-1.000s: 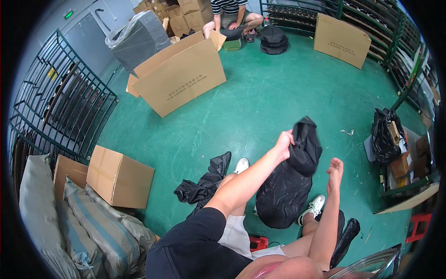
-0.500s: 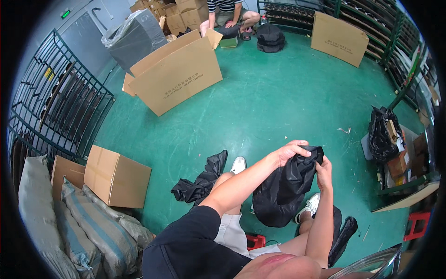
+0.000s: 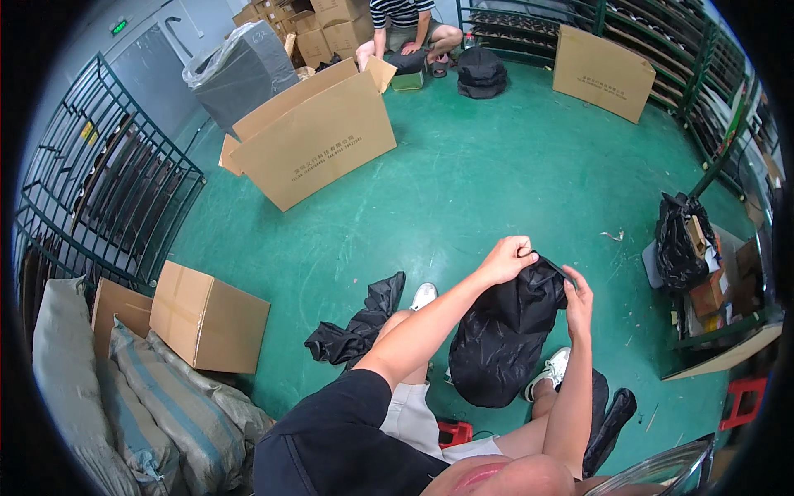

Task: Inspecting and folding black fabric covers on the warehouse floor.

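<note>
- Black bag (image 3: 504, 339): soft, limp and probably light, hanging over the person's knees; best held at its top edge.
- Left hand (image 3: 506, 259) pinches that edge.
- Right hand (image 3: 577, 299) grips the edge too, fingers closed.

Cardboard boxes (image 3: 209, 317): several (three near); black bags (image 3: 501, 339): four.

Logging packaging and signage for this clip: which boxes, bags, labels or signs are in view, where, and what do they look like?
Large open brown carton, floor upper centre, dark print on its side.
Closed brown carton, floor at left.
Flat brown carton, leaning at the upper right racks.
Stacked brown cartons, back wall.
Small green sign, upper left wall.
Yellow label, on the dark metal frame at left.
Black bag, held by left hand and right hand.
</note>
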Available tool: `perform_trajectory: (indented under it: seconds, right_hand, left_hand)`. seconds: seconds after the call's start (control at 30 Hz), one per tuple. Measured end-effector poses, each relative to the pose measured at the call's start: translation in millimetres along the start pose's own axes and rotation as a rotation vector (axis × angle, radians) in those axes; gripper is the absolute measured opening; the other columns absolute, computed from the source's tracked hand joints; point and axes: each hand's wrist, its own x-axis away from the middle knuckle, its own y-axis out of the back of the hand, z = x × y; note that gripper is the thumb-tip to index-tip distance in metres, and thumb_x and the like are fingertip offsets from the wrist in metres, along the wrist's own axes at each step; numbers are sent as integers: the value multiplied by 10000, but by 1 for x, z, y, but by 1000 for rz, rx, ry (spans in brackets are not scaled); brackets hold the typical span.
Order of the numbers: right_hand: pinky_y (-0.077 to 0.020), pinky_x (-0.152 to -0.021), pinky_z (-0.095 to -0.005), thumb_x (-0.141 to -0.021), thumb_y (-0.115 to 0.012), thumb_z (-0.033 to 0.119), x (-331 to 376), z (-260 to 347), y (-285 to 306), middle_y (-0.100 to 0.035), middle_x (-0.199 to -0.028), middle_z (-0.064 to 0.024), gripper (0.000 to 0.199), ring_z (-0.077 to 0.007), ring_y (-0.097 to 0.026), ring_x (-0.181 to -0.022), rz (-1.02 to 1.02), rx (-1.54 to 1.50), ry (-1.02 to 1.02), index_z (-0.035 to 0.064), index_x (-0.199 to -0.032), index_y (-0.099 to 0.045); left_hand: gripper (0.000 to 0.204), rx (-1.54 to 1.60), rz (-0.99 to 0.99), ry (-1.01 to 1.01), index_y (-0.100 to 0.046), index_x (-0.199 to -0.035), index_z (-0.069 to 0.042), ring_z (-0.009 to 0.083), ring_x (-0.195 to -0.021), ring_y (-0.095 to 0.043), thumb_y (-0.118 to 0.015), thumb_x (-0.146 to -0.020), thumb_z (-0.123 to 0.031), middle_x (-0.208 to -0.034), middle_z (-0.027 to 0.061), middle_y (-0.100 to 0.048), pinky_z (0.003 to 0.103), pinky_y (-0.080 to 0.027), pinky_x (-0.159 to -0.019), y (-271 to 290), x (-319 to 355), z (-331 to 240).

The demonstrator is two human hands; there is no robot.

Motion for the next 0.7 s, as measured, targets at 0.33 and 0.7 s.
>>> perform_trajectory:
  seconds: [0.33, 0.7]
  right_hand:
    - [-478, -879, -300, -897, -632, 129, 8, 10, 24, -706, -1065, -109, 251, -179, -653, -967, 459, -290, -272, -67, -1048, -673]
    - [-496, -977, -433, -1001, -469, 284, 1, -37, 61, -667, -1171, -153, 347, -286, -645, -1056, 297, -963, -199, 15, -1164, -615]
  left_hand:
    - [493, 486, 476, 220, -270, -666, -195, 17, -618, -233, -705, -888, -125, -655, -128, -268, 235, -202, -552, 24, -3, -14]
    - [378, 1035, 885, 628, -611, -1195, 37, 226, -964, -685, -649, -928, -227, -1085, 118, -700, 392, -534, -898, -7, 10, 17]
